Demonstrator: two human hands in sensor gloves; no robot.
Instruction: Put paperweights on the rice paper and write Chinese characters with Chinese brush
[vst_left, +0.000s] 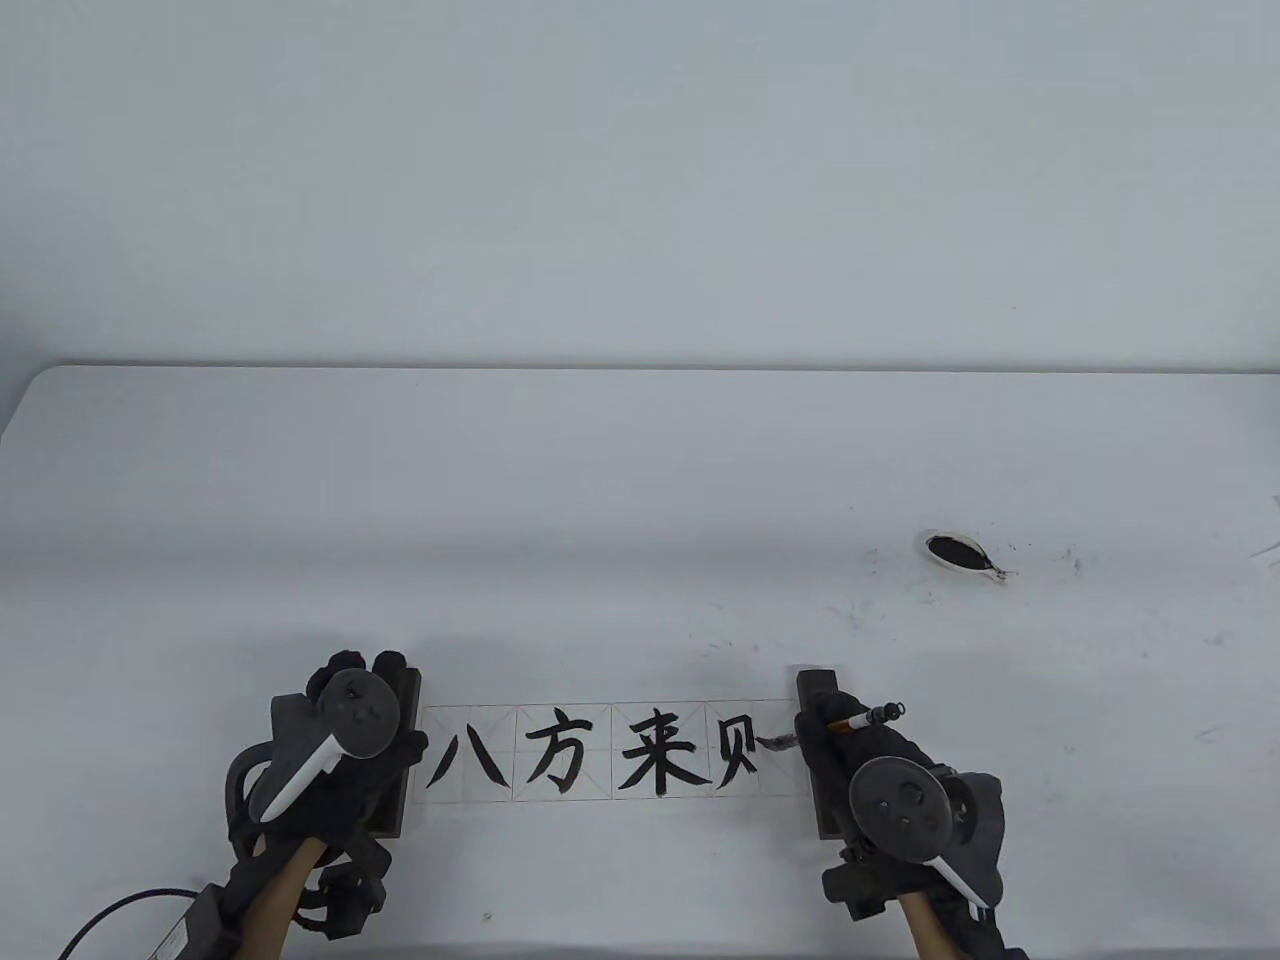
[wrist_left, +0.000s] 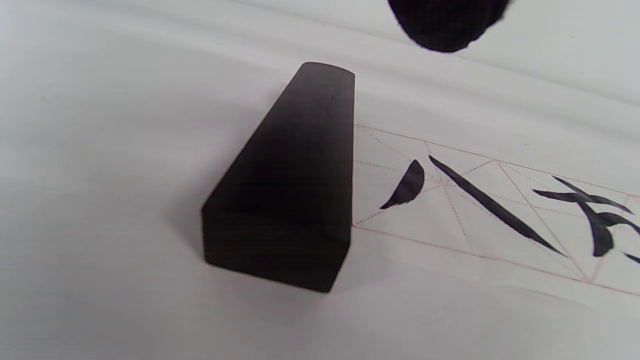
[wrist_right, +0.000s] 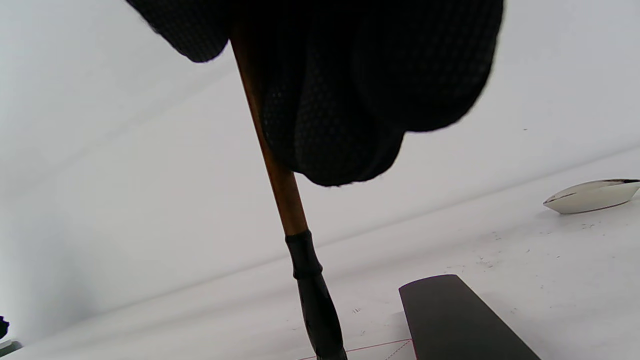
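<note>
Both hands sit at the ends of the paper (vst_left: 615, 750): the left hand (vst_left: 330, 760) rests over the left weight (wrist_left: 295, 185), though I cannot tell whether its fingers curl or lie flat, and the right hand (vst_left: 880, 775) grips the brush (wrist_right: 280, 185), tip at the fourth character just left of it. The right weight (vst_left: 818, 760) lies under that hand, and the ink dish (vst_left: 962, 555) sits well beyond it. Wet ink could smear if the glove drags across the strokes. Only the right wrist view shows the brush's brown shaft and black ferrule; only the left wrist view shows the left weight bare, with one fingertip (wrist_left: 447, 22) above it.
</note>
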